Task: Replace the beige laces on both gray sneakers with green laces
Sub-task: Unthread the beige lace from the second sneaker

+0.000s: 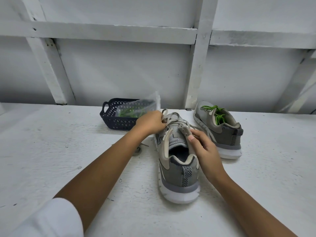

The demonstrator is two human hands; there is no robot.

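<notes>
Far sneaker [220, 127] already carries green laces [215, 113] and sits well apart at the back right of the tabletop [68, 159]; near sneaker [177, 161] is heel toward the camera and has its beige lace [168, 119] in the eyelets, so the step in hand looks like unlacing. Left hand [151, 123] has its fingers pinched shut on the lace at the left eyelet row, near the top of the tongue. Right hand [204, 150] grips the right collar edge, thumb on top, steadying the shoe. My take: keep the right hand where it is and press the sole flat so the shoe doesn't skid; pull each crossing slack at the eyelet first, then draw the lace out along the eyelet axis, not sideways, so the tip doesn't snag. Work top row down, alternating sides. A loose beige end trails on the tabletop left of the shoe, partly hidden under the left forearm, so watch for tangles. Remaining green lace looks bagged in the clear bag [136, 108] in the dark basket [116, 117], just behind the left hand, within easy reach.
</notes>
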